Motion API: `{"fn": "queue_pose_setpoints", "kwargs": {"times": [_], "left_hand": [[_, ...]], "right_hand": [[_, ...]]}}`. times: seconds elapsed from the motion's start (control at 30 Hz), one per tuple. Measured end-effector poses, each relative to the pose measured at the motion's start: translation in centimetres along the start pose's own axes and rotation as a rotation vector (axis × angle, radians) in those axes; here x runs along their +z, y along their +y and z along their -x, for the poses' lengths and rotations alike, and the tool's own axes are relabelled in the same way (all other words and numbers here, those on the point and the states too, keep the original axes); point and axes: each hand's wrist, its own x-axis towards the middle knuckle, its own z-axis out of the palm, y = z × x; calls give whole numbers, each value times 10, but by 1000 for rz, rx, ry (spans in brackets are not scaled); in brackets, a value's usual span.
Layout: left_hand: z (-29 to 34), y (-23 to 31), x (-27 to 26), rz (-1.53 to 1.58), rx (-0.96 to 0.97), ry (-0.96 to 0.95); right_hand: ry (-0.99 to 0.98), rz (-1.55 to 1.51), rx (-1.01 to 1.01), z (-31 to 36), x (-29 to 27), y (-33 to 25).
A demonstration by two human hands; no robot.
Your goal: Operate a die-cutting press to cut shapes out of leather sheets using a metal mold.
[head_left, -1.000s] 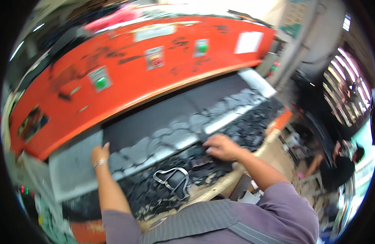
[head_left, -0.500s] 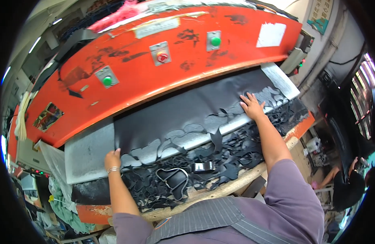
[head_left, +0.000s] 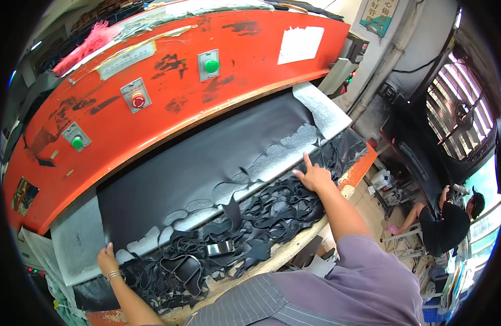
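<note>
A wide black sheet, leather-like (head_left: 196,157), lies on the pale press bed (head_left: 77,239), its near edge cut into scalloped curves. My left hand (head_left: 107,261), with bracelets on the wrist, pinches the sheet's near left corner. Over the bed's front edge, toward the right, my right hand (head_left: 316,176) is open, its index finger stretched out and thumb apart. Dark offcuts (head_left: 283,204) heap up below that hand. Among them lie a metal-edged cutting die (head_left: 182,273) and a smaller shiny, band-shaped die (head_left: 220,248).
The red press beam (head_left: 169,92) spans above the bed, bearing green buttons (head_left: 211,66) and a red button (head_left: 137,100). A worn wooden edge (head_left: 272,255) runs along the front. Another person (head_left: 451,228) sits at the far right beside a dark bench (head_left: 413,157).
My view has swung right. My right hand has left the sheet's right end and come nearer, over the bed's front edge and offcuts. My left hand stays at the sheet's corner.
</note>
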Motion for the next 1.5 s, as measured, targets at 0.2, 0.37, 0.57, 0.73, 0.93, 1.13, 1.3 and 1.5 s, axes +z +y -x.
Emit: {"fn": "queue_pose_setpoints", "kwargs": {"times": [0.2,0.37,0.57,0.73,0.93,1.13,1.3,1.5], "left_hand": [[-1,16,-12,-28,-51,-3],[29,-17,-20,-38,-141,80],[85,-10,-30,19,-289,148],[125,-16,-36,132,-297,88],[131,15,-52,326,-159,170],[121,90,-46,462,100,87],[156,151,-47,652,581,-247],[165,163,-25,523,859,-445]], "right_hand": [[37,168,-60,16,7,17],[238,-338,-414,5,-14,18],[588,-254,-765,24,-51,-17],[23,-378,-1254,103,-25,-89],[-244,-96,-1687,188,26,-155],[70,6,-1386,176,51,-145],[40,41,-1165,183,60,-76],[258,161,-1179,221,41,-97]]}}
